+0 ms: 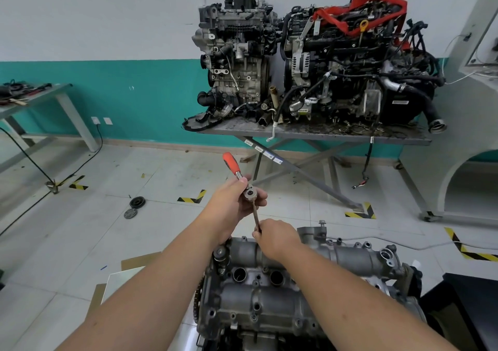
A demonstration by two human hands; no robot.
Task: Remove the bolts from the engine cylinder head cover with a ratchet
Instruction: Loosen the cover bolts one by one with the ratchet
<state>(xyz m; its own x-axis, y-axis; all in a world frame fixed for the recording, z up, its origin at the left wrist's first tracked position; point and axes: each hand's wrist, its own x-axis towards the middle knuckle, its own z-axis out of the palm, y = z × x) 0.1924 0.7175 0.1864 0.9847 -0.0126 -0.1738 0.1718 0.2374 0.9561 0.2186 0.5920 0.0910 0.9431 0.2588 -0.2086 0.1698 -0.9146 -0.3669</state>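
Observation:
A grey metal cylinder head cover point(269, 291) sits on an engine at the bottom centre. My left hand point(231, 205) grips the head of a ratchet point(249, 193), whose red handle point(231, 163) points up and away. A thin extension bar point(256, 216) runs down from the ratchet head. My right hand point(277, 237) pinches the lower end of that bar just above the cover's far edge. A loosened bolt point(322, 224) stands raised at the cover's far right side. The bar's tip is hidden behind my right hand.
Two complete engines point(310, 62) stand on a metal table point(323, 135) against the teal and white wall. A workbench point(40, 100) with tools is at the left. Two round pulleys point(134, 206) and a black cable point(32, 162) lie on the tiled floor. Cardboard point(134, 264) lies by the engine.

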